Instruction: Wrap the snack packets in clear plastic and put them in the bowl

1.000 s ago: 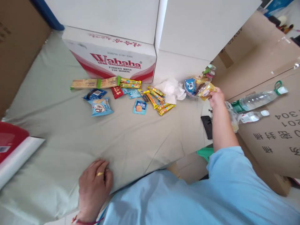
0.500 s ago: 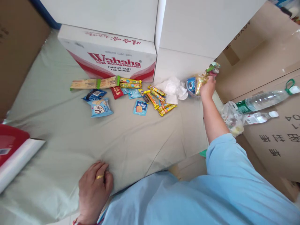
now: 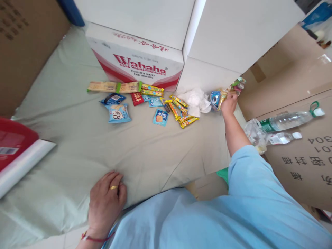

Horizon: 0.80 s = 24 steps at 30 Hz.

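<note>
My right hand [image 3: 229, 103] reaches to the far right end of the cloth-covered surface. Its fingers are bent in among snack packets, and their tips are partly hidden. A gold wrapper [image 3: 222, 98] and a blue round-fronted packet [image 3: 215, 98] lie against its left side. Just beyond the fingers are green and pink wrappers [image 3: 238, 83]. Near the front edge, my left hand [image 3: 108, 193], wearing a gold ring, rests palm down on the cloth [image 3: 145, 155] with nothing visible in it. A crumpled white tissue or bag [image 3: 195, 100] sits left of the right hand.
Along the white Wahaba-style water carton [image 3: 140, 65] lie yellow snack sticks [image 3: 185, 121], a light blue packet [image 3: 118, 113], a flat blue sachet [image 3: 160, 117] and long biscuit packs [image 3: 102, 86]. Bottles [image 3: 290, 121] lie on cardboard at right. A red object [image 3: 15, 141] stands at left.
The camera view has shifted slightly, so the carton and snacks sit farther right in the picture. My right hand stays at the same packets, its fingers shifting slightly. My left hand stays resting.
</note>
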Available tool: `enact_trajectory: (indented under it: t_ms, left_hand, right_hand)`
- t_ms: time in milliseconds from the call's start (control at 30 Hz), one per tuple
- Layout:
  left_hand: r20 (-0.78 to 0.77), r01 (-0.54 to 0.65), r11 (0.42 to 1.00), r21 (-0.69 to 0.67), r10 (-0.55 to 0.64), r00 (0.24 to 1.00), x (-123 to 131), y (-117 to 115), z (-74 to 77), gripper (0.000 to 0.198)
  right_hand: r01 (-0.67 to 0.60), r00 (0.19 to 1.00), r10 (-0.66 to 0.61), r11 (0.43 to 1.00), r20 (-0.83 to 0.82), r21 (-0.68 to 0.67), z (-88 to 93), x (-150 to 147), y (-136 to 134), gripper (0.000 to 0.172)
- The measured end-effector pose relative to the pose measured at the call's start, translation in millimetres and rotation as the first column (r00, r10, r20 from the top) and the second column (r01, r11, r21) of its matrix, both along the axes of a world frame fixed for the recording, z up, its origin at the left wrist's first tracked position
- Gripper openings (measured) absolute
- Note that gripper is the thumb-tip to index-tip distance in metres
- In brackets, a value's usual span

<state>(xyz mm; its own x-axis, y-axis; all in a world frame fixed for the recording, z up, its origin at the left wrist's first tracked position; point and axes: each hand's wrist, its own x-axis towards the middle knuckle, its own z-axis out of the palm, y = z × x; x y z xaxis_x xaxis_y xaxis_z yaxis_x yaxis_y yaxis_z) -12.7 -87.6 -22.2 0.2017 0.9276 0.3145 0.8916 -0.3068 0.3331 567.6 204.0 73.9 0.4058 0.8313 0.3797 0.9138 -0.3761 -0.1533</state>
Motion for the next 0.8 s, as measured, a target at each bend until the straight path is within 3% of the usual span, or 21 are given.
enact_trajectory:
  t_ms: [100,200,300,367,433,533,633,733,800]
  left_hand:
    - [0.049,-0.003,1.0,-0.024,0.004,0.999,0.4,-2.1,-1.6,0.024]
    - [0.094,-0.015,0.999,-0.041,0.019,0.995,0.5,-3.8,-3.7,0.025]
    - [0.102,-0.003,1.0,-0.014,0.004,0.995,0.2,-4.3,-4.9,0.024]
    - [0.093,0.007,1.0,0.011,-0.008,0.996,0.1,-4.0,-4.4,0.023]
    - [0.083,0.015,0.999,0.03,-0.017,0.996,0.2,-3.6,-3.2,0.023]
    - [0.084,0.017,0.999,0.039,-0.02,0.996,0.5,-3.5,-1.9,0.023]
    - [0.128,0.004,1.0,0.005,-0.005,0.992,-0.4,-5.2,-2.8,0.022]
    - [0.235,-0.027,1.0,-0.008,0.028,0.971,-1.9,-8.5,-3.6,0.021]
    - [0.337,-0.08,0.997,-0.001,0.076,0.938,-1.7,-10.3,-1.1,0.019]
  right_hand:
    - [0.079,0.993,-0.08,0.997,-0.083,-0.023,12.7,1.7,-4.5,0.046]
    - [0.101,0.993,-0.101,0.995,-0.062,0.0,24.9,-3.1,-17.4,0.05]
    - [0.006,0.999,-0.011,0.991,0.034,0.134,28.0,-22.8,-31.5,0.042]
    - [-0.134,0.991,0.132,0.982,0.021,0.137,20.9,-46.1,-36.5,0.031]
    - [-0.226,0.966,0.233,0.971,-0.109,0.075,7.0,-74.2,-36.4,0.027]
    - [-0.209,0.93,0.189,0.977,-0.316,-0.033,-17.5,-112.4,-31.3,0.027]
    - [-0.187,0.902,0.134,0.978,-0.41,-0.092,-32.8,-134.9,-35.4,0.022]
    - [-0.194,0.858,0.195,0.98,-0.475,0.052,-36.7,-145.4,-61.5,0.02]
    - [-0.18,0.772,0.245,0.969,-0.586,0.169,-36.3,-151.5,-89.8,0.026]
